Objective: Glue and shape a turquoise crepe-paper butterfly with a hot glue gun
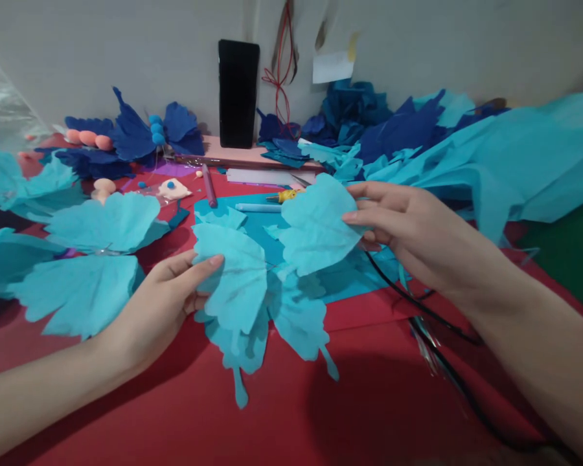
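Observation:
A light-blue butterfly of thin, fabric-like sheet (238, 275) hangs between my two hands above the red tabletop. My left hand (168, 294) pinches its left upper wing, thumb on top. The right upper wing (320, 226) is pinched by my right hand (398, 223), with the fingers curled at its outer edge. Two lower wings with thin tails (298, 317) droop toward me. Beneath the butterfly lies a flat blue sheet (267, 243). A yellow-tipped tool (286, 195) and a light-blue pen (258, 208) rest just behind it.
Finished-looking light-blue butterflies (107, 223) crowd the left side. Dark-blue butterflies (140, 129) and a black phone (238, 94) stand at the back. Loose light-blue sheet (525, 149) heaps at the right. A black cable (412, 301) runs under my right forearm across the red table (272, 427).

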`<state>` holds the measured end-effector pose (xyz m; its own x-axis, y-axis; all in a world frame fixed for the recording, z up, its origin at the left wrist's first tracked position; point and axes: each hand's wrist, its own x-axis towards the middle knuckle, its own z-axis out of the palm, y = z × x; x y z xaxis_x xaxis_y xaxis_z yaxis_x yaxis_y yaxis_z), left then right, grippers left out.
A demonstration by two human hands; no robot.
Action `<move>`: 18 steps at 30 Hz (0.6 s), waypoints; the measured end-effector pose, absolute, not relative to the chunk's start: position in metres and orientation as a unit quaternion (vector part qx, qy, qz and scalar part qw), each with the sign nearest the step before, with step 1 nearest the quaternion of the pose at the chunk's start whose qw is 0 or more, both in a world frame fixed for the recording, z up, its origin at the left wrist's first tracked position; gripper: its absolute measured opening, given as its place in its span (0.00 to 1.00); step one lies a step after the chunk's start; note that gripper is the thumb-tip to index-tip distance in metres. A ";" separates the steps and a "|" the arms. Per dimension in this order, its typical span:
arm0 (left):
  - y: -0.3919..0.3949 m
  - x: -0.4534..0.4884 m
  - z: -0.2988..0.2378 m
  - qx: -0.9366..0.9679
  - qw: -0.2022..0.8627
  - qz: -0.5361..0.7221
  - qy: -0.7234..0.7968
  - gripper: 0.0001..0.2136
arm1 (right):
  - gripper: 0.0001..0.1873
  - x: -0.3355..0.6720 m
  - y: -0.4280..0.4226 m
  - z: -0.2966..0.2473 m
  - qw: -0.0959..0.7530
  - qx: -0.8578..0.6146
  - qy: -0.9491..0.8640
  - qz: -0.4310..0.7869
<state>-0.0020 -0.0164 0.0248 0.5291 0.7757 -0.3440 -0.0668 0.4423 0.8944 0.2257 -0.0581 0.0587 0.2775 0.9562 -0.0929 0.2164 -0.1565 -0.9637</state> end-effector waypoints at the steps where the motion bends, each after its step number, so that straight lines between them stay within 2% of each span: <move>1: -0.016 -0.002 0.024 0.449 0.748 0.283 0.398 0.09 | 0.10 0.226 -0.058 0.059 0.468 -0.648 -0.454 0.394; 11: -0.018 -0.002 0.023 0.452 0.747 0.276 0.401 0.09 | 0.10 0.231 -0.058 0.055 0.464 -0.630 -0.470 0.409; 16: -0.018 -0.002 0.021 0.450 0.746 0.281 0.402 0.08 | 0.07 0.234 -0.053 0.048 0.461 -0.565 -0.492 0.475; 18: -0.018 -0.002 0.021 0.451 0.747 0.280 0.401 0.08 | 0.13 0.234 -0.050 0.046 0.465 -0.524 -0.503 0.507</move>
<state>-0.0016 -0.0178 0.0206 0.5222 0.7796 -0.3457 -0.0562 0.4359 0.8983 0.2337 -0.0498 0.0463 -0.0193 0.9978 -0.0640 0.0550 -0.0628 -0.9965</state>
